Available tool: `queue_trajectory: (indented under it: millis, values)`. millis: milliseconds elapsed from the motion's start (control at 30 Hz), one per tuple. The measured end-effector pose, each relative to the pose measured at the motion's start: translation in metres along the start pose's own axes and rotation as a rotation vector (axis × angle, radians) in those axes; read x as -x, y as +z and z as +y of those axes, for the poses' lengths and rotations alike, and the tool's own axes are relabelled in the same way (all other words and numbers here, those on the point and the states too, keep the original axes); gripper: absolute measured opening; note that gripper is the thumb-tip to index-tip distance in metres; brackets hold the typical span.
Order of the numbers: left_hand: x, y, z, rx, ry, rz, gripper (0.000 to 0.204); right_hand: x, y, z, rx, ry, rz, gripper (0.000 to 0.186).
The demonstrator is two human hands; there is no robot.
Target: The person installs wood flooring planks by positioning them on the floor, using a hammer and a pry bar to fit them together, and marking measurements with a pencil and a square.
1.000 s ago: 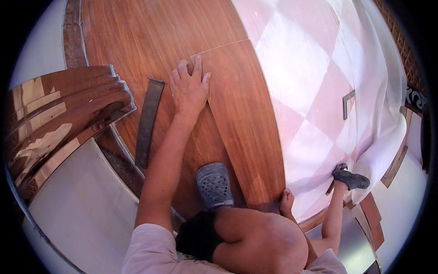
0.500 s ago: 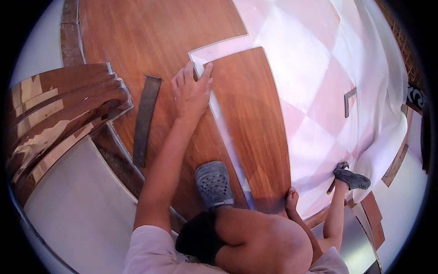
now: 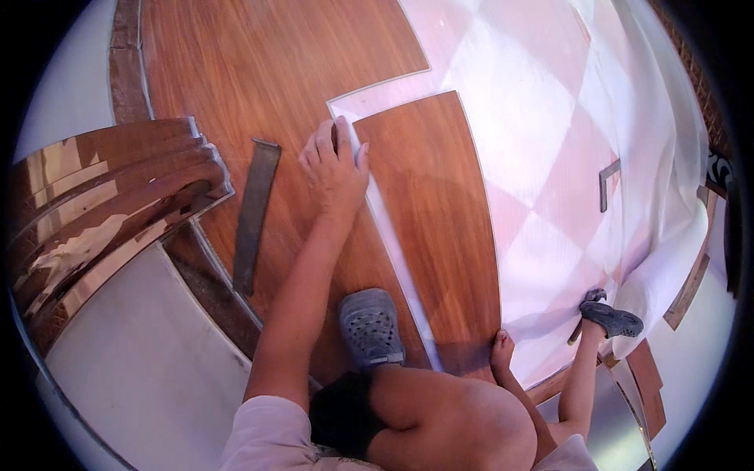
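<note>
Wood-grain plank, a long brown floor panel, lies lengthwise on the floor in front of me, its far end under my left hand and its near end at my right hand. My left fingers are curled over the plank's far left corner, pinching its edge; my right fingers press on the near end, though I cannot tell how they are set, since my knee hides most of them. No container shows anywhere here.

Half a second ago the plank sat closer to the laid wood flooring; now it has swung to the right, and a wider strip of pale underlay shows along its left edge and past its far end.

A dark flat metal bar lies on the laid boards just beside my left forearm. My grey clog rests on the wood near the plank. White sheeting covers pink-and-white checkered floor to the right. A stack of curved, glossy wooden mouldings sits at the left.
</note>
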State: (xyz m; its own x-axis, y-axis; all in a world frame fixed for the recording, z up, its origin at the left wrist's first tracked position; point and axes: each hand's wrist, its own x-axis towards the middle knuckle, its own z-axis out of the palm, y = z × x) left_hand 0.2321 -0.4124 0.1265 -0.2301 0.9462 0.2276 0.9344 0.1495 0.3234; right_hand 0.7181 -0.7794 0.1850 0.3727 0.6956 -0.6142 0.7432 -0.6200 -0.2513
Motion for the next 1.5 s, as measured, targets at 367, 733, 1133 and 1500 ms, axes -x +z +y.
queue_trajectory:
  millis: [367,733,1133,1500]
  values:
    - [-0.015,-0.001,0.025,-0.015,0.066,-0.063,0.051,0.001,-0.007,-0.020,-0.081,0.008,-0.037,0.060]
    - [-0.035,0.024,0.048,0.068,0.175,-0.107,0.053,0.002,-0.007,-0.027,-0.092,-0.003,-0.037,0.058]
    - [-0.039,-0.012,-0.017,0.107,0.237,-0.101,0.032,0.000,-0.012,-0.020,-0.153,0.059,-0.092,0.053]
    - [-0.120,0.000,-0.002,0.338,-0.136,-0.731,0.021,-0.002,-0.002,-0.001,-0.236,0.038,-0.052,0.052]
